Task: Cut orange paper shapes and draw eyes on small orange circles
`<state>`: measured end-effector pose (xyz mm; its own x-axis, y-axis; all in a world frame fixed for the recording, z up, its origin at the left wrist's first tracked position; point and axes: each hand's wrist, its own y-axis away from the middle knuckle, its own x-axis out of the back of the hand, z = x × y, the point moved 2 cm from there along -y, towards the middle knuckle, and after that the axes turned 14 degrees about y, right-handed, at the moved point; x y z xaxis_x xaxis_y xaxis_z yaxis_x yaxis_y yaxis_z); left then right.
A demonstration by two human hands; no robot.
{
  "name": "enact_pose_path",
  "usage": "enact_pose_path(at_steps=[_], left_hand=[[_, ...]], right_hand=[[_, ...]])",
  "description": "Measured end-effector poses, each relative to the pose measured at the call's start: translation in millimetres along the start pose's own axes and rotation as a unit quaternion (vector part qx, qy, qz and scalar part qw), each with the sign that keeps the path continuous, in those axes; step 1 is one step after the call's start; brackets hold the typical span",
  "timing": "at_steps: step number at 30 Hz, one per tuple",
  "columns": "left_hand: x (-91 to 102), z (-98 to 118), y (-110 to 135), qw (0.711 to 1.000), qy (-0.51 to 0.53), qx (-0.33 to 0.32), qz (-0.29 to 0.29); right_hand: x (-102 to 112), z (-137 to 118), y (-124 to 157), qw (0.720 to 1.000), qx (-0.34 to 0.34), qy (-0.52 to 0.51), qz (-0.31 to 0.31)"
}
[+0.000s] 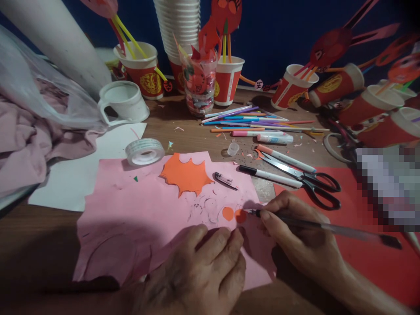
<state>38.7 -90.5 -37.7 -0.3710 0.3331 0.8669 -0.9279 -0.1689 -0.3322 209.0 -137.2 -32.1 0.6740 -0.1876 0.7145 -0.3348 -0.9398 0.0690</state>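
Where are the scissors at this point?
Head view, right of centre: the scissors lie on the table just beyond the right hand, alongside a white marker, handles over the red paper.

A tape roll [145,151] and a spiky orange cutout [186,175] lie mid-table. Scissors [305,178] and markers [271,176] sit to the right, with coloured straws [243,120] beyond them. Red cups [337,83] line the far edge beside a stack of white cups [179,26] and a clear jar [198,85]. A white mug [123,103], plastic bag [39,87] and pink cloth [22,144] crowd the left.
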Motion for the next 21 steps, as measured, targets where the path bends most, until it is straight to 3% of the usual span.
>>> enact_pose_path(at_steps=[7, 21], left_hand=[[4.1, 1.7, -0.2, 1.0, 0.0, 0.007, -0.027], [5.6, 1.0, -0.8, 0.999, -0.004, 0.005, -0.053]], right_hand=[[-0.7, -1.0, -1.5, 0.997, 0.038, 0.069, 0.016], [0.4, -0.1, -1.4, 0.999, 0.022, 0.046, 0.018]])
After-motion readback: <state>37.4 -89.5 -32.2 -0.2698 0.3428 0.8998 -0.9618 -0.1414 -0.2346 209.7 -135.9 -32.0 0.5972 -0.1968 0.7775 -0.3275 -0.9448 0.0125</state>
